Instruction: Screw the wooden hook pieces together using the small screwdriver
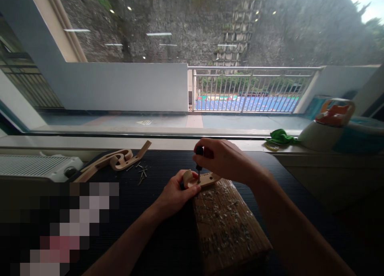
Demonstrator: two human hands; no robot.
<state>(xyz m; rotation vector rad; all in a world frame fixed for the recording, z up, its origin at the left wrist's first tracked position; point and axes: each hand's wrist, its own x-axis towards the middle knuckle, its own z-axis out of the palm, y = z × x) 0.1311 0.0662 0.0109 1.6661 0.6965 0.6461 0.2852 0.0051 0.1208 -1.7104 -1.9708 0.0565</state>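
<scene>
The left hand (180, 190) is closed around the curled end of a pale wooden piece (206, 181), its thumb covering part of the near edge; the piece is smooth and light, rolled up at its left, flat toward the right, with a dark hole there, and it lies at the far end of a wooden block (229, 224); a screwdriver (198, 168) stands nearly upright, its tip against the flat part just beside the curl; the right hand (222, 156) grips its dark handle from above, the fingers hiding some of it.

Around them, from the left, a pixelated patch blots out the lower corner; a white ribbed unit (33, 166) sits beyond; curled wooden parts (122, 161) lie near slender metal pieces (143, 174) on the black table (168, 158); the block's shiny, wrinkled top carries dark marks, and the right forearm hides the tabletop behind it; a green cloth (282, 137) rests on the sill beside a white container (315, 134).
</scene>
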